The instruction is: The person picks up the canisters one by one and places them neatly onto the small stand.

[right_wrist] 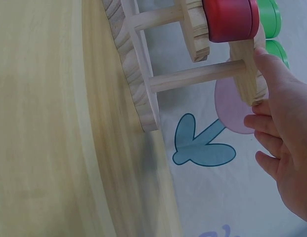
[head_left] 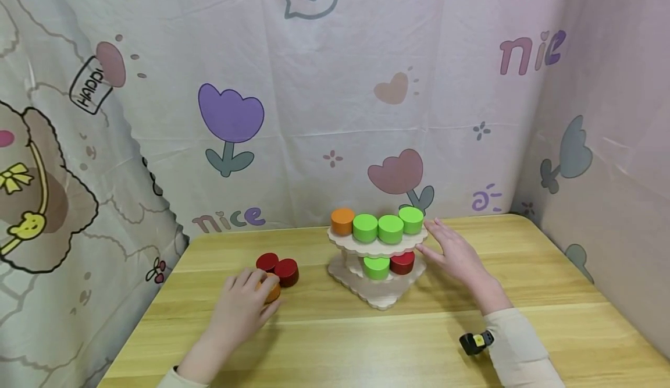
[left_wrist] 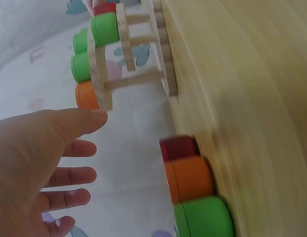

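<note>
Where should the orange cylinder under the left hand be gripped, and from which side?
Grip the orange cylinder by its curved side wall, coming from above: it stands on its flat end, and the red cylinders crowd its far side. The left hand already rests over it.

1. A light wooden table (head_left: 366, 341) with a rounded far corner fills the foreground.
2. A pale cloth backdrop (head_left: 335, 114) hangs behind and on both sides (printed with tulips, hearts and the word "nice").
3. Soft, even light.
</note>
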Available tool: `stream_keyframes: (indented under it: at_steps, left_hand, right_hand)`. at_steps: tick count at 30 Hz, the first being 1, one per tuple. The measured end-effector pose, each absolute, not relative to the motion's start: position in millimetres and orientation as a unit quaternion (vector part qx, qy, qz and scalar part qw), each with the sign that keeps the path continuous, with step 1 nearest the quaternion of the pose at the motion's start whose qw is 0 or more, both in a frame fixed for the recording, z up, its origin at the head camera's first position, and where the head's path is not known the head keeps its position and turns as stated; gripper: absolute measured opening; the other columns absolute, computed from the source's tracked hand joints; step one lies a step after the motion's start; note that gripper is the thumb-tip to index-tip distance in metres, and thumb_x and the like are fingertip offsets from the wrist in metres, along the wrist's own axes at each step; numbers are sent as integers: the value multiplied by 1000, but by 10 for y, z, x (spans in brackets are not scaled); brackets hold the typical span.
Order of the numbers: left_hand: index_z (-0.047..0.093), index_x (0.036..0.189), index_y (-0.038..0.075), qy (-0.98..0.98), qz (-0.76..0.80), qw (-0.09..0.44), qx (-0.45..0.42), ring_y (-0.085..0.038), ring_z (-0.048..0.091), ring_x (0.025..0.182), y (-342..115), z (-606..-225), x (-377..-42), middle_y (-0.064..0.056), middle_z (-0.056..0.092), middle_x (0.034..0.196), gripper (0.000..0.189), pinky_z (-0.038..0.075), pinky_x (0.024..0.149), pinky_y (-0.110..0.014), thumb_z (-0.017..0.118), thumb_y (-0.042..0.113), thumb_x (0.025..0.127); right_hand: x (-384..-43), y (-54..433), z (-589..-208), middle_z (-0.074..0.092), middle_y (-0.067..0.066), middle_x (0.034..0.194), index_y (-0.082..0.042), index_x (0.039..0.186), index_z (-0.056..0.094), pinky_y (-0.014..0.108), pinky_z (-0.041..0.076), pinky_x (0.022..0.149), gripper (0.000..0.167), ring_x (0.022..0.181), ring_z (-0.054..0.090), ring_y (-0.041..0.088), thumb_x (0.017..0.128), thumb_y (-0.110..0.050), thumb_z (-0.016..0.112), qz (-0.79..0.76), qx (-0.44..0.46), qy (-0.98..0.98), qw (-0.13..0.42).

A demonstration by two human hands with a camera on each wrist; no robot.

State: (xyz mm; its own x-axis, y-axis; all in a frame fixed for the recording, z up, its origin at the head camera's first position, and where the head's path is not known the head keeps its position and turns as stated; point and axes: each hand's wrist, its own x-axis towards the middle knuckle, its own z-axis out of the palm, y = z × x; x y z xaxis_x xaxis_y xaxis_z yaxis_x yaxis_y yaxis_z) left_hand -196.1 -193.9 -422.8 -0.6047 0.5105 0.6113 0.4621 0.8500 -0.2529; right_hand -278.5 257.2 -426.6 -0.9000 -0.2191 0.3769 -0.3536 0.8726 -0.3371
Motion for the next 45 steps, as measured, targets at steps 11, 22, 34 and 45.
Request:
stream_keyframes:
  at_steps: [11, 22, 34, 45]
  left_hand:
    - [66, 115, 16, -940, 35, 276, -196, -28, 55, 101, -2243, -4263, -1920, -6, 63, 104, 55, 39, 77, -42, 80, 48, 72]
    - [65, 116, 17, -963, 20, 217, -157, -30, 54, 105, -2484, -4288, -2004, -8, 62, 110, 62, 40, 81, -48, 79, 56, 70]
    - [65, 113, 18, -975, 9, 166, -145, -28, 54, 105, -2607, -4367, -2061, -5, 63, 112, 67, 41, 79, -46, 80, 60, 64]
    - [65, 112, 16, -978, 4, 149, -145, -27, 56, 107, -2615, -4385, -2075, -5, 64, 112, 66, 41, 78, -44, 82, 56, 63]
  right_hand:
    - [-2804, 2585, -4269, 40, 19, 152, -5, 148, 39, 59, 25, 115, 74, 145, 28, 40, 93, -52, 56, 206, 149, -955, 155]
    - [-2808, 2579, -4290, 41, 22, 150, -2, 145, 42, 60, 27, 113, 72, 143, 31, 42, 93, -49, 58, 207, 156, -949, 177]
    - [-2802, 2588, -4289, 40, 21, 151, -3, 146, 41, 60, 27, 113, 73, 144, 31, 41, 93, -51, 57, 204, 151, -953, 167]
    - [-2804, 2587, -4288, 39, 20, 152, -3, 147, 40, 59, 26, 114, 74, 144, 30, 41, 93, -50, 58, 202, 152, -953, 166]
